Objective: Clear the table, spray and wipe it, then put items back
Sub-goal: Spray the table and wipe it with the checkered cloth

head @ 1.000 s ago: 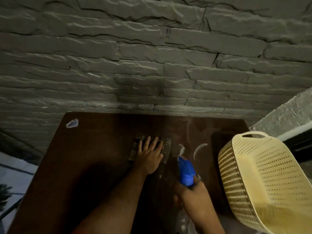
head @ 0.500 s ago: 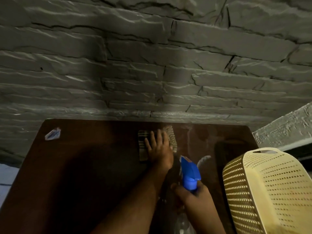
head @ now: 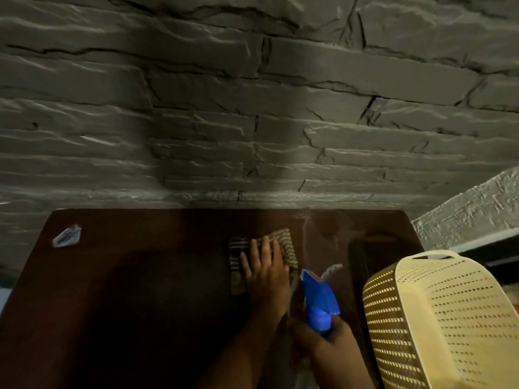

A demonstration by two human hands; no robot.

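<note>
A dark brown table stands against a stone wall. My left hand lies flat, fingers straight, pressing a striped cloth onto the tabletop near its far middle. Just to the right, my right hand grips a spray bottle with a blue trigger head, its nozzle pointing away from me. The bottle's body is hidden below my hand. Wet streaks shine on the wood beyond the nozzle.
A cream perforated plastic basket sits at the table's right edge, close to my right hand. A small white and blue wrapper lies at the far left corner. The grey stone wall runs along the far edge.
My left hand slid the cloth to the right and a little farther from me. The cloth has turned and bunched under my fingers. My right hand keeps the spray bottle in place.
</note>
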